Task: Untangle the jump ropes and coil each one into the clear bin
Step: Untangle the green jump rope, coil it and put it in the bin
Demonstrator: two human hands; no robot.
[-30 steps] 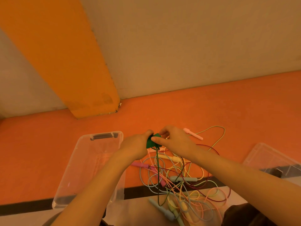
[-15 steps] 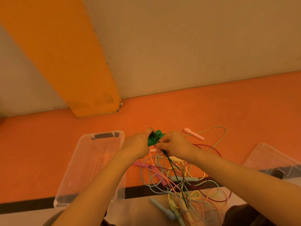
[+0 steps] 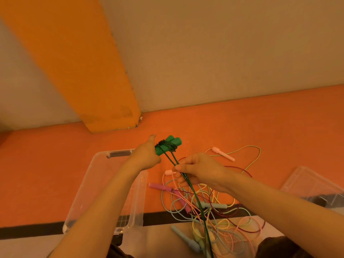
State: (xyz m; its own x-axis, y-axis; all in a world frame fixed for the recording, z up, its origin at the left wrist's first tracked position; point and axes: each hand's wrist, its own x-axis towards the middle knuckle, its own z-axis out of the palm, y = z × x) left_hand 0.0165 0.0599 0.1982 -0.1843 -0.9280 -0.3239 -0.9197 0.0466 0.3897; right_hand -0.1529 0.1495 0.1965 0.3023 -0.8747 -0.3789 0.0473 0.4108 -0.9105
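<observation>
**Green rope drawn taut between two hands, clear bin just to the left**

A person's left hand grips a pair of green handles held side by side, their long axis running up and to the right from the fist, with several dark turns of green cord already wound across them. From those turns two strands of the cord slant down and to the right, passing through the right hand, whose fingers are curled and pinch the strands just below the handles. Below the right hand the cord runs straight down into the tangle of pastel ropes lying on the orange floor, its far end lost among the loops. The clear bin stands directly below and left of the green handles, under the left forearm, apparently with no rope in it; a second clear container sits well to the right of the tangle. A pink handle lies between bin and tangle. The next wrap appears to depend on the right hand, the nearer to the loose cord, carrying it across the handles' axis while the rest slides free of the pile; a snag there looks the chief risk.
</observation>
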